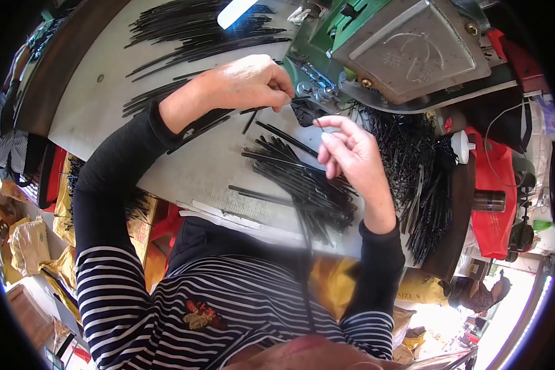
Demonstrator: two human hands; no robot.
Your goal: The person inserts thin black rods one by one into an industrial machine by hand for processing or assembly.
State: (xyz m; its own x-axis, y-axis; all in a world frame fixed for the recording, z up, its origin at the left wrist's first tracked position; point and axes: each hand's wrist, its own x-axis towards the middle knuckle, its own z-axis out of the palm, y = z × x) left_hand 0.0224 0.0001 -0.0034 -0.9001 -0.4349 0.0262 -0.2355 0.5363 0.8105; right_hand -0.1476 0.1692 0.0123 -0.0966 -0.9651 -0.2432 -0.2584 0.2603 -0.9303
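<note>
My left hand (250, 83) is closed in a pinch beside the working part (314, 86) of a green machine. A short dark end, apparently of a thin black rod (300, 98), sticks out from its fingertips; the rest is hidden under the hand. Lower and to the right, my right hand (351, 151) pinches thumb against forefinger on something too small to name. Loose thin black rods (290, 166), like umbrella ribs, lie in a fanned pile on the pale tabletop (185, 179), just below and left of my right hand.
More black rods (185, 24) lie in rows at the far side. A dense heap of black jointed ribs (407, 166) sits right of my right hand. The machine's grey metal cover (413, 52) overhangs the far right. A white lamp (235, 12) shines at the top.
</note>
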